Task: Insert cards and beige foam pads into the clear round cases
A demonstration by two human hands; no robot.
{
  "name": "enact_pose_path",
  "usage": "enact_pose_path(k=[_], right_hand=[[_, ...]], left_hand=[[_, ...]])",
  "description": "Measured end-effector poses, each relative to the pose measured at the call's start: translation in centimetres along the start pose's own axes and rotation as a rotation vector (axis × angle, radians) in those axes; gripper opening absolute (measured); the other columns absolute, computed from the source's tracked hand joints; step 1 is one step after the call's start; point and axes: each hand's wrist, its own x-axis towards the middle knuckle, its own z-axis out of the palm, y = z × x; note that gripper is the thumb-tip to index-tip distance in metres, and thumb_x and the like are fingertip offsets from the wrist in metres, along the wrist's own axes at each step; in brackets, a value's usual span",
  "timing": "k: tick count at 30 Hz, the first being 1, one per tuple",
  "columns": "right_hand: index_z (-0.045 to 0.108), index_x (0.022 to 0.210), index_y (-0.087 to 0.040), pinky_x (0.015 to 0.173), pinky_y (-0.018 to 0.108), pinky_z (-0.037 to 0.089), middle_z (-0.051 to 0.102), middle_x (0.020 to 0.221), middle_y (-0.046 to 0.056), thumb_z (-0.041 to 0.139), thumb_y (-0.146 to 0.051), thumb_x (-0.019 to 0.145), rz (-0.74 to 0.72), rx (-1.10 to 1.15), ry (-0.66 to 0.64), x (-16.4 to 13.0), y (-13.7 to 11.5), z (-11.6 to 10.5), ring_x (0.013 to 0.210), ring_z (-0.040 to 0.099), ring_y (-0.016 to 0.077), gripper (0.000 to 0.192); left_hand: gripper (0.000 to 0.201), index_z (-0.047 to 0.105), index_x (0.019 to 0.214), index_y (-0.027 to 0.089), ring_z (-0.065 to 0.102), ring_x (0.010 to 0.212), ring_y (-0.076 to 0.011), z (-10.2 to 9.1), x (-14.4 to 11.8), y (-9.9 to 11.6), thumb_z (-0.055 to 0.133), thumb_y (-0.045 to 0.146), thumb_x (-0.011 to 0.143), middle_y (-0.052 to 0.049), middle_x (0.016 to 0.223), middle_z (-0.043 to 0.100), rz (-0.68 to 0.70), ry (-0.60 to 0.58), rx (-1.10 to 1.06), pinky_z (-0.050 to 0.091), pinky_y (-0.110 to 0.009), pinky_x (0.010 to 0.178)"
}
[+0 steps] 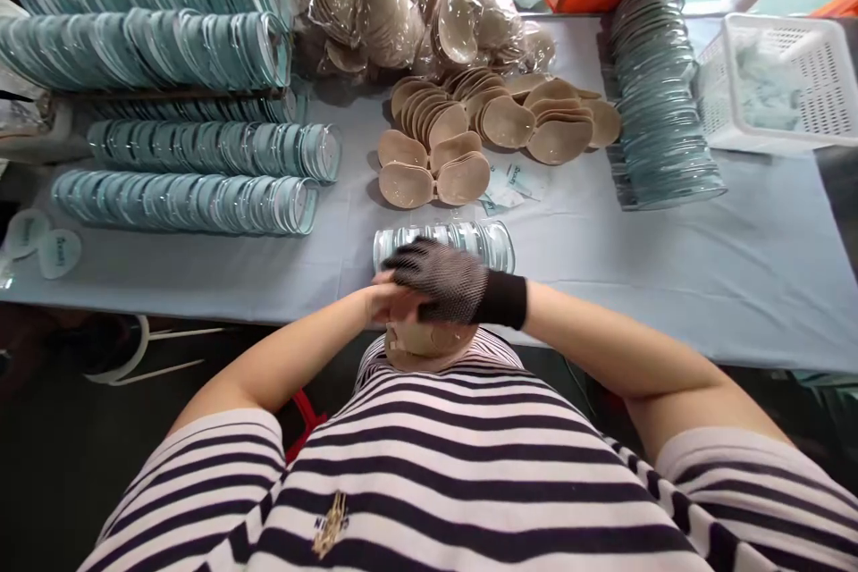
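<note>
My right hand [446, 281], in a black mesh glove, lies over my bare left hand [387, 302] at the table's near edge. Together they press on a beige silicone cup [429, 344] held against my striped shirt. How each hand's fingers sit on the cup is hidden. Just beyond the hands lies a short row of clear round cases [489, 239]. Farther back, loose beige cups [435, 174] are spread in overlapping piles on the light blue tablecloth [703, 268].
Long rows of clear teal-tinted cases [188, 201] fill the left side, stacked higher at the back. Another tall stack [660, 107] stands right. Bagged beige cups [402, 0] lie at the back. A white basket [781, 80] sits far right, small labels [516, 183] centre.
</note>
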Motion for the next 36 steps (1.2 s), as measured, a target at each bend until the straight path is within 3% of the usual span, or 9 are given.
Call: enact_pose_path(k=[4,6,11,14,20,23,26,32,36], right_hand=[[0.063,0.122,-0.017,0.086,0.036,0.049,0.069,0.113,0.013,0.055,-0.032,0.09,0.415,-0.01,-0.103,-2.5,2.5,-1.3,0.102,0.065,0.0254,0.036],[0.066,0.115,-0.017,0.083,0.031,0.049,0.071,0.108,0.011,0.05,-0.026,0.092,0.487,0.019,-0.178,-3.0,3.1,-0.4,0.097,0.066,0.0227,0.029],[0.066,0.112,-0.018,0.085,0.029,0.048,0.069,0.111,0.01,0.056,-0.031,0.09,0.252,0.133,-0.282,-2.7,4.9,0.9,0.098,0.064,0.0207,0.027],[0.064,0.117,-0.02,0.086,0.032,0.048,0.069,0.109,0.008,0.06,-0.038,0.087,0.252,0.197,-0.227,-2.5,9.4,-0.9,0.095,0.063,0.021,0.035],[0.044,0.141,-0.014,0.102,0.041,0.037,0.051,0.139,0.018,0.051,-0.023,0.088,0.841,-0.212,0.091,-4.4,26.1,-6.0,0.12,0.049,0.0283,0.055],[0.032,0.149,-0.01,0.102,0.045,0.034,0.037,0.15,0.023,0.061,-0.023,0.08,1.042,-0.349,-0.051,-5.7,31.7,-4.9,0.13,0.037,0.0339,0.076],[0.039,0.144,-0.011,0.098,0.039,0.037,0.049,0.14,0.022,0.052,-0.023,0.087,1.102,-0.304,-0.001,-6.1,34.4,-2.9,0.121,0.047,0.0291,0.06],[0.062,0.118,-0.014,0.083,0.038,0.045,0.068,0.105,0.017,0.047,-0.031,0.089,1.359,-0.084,0.469,-5.3,33.6,-5.7,0.096,0.061,0.0274,0.037],[0.065,0.109,-0.016,0.08,0.037,0.051,0.07,0.099,0.01,0.042,-0.046,0.092,0.903,0.364,0.743,-4.3,23.5,-7.9,0.091,0.063,0.0248,0.041]], left_hand=[[0.064,0.065,0.121,0.014,0.059,0.119,-0.0291,-1.3,-1.0,-1.2,0.05,0.066,0.086,-0.014,0.12,0.068,-0.142,-0.381,-0.255,0.038,-0.043,0.109],[0.068,0.065,0.12,0.013,0.06,0.118,-0.0278,-1.4,-0.5,-1.2,0.051,0.069,0.084,-0.014,0.116,0.07,-0.176,-0.464,-0.37,0.037,-0.04,0.11],[0.061,0.069,0.111,0.014,0.068,0.103,-0.0276,-0.3,0.9,-1.2,0.065,0.064,0.077,-0.014,0.099,0.074,-0.175,-0.41,-0.387,0.048,-0.038,0.097],[0.049,0.07,0.111,0.018,0.07,0.092,-0.0253,0.2,1.1,-0.6,0.079,0.045,0.071,-0.01,0.098,0.074,-0.141,-0.359,-0.283,0.052,-0.035,0.086],[0.054,0.068,0.116,0.026,0.069,0.097,-0.0234,-0.8,1.2,0.6,0.084,0.03,0.065,-0.006,0.11,0.072,0.031,-0.137,-0.368,0.053,-0.032,0.086],[0.045,0.068,0.11,0.032,0.069,0.099,-0.0245,-1.4,1.8,0.3,0.079,0.04,0.067,-0.003,0.108,0.073,-0.009,-0.024,-0.504,0.054,-0.037,0.089],[0.037,0.071,0.098,0.028,0.069,0.104,-0.0271,-1.2,2.9,0.7,0.075,0.05,0.068,-0.005,0.1,0.074,-0.113,0.031,-0.596,0.053,-0.041,0.094],[0.026,0.071,0.09,0.019,0.07,0.099,-0.027,0.7,5.2,4.3,0.067,0.04,0.076,-0.009,0.089,0.075,-0.186,0.127,-0.811,0.055,-0.04,0.091],[0.036,0.067,0.103,0.016,0.067,0.106,-0.029,1.9,6.9,5.6,0.068,0.04,0.076,-0.011,0.099,0.074,-0.014,0.19,-0.801,0.054,-0.044,0.092]])
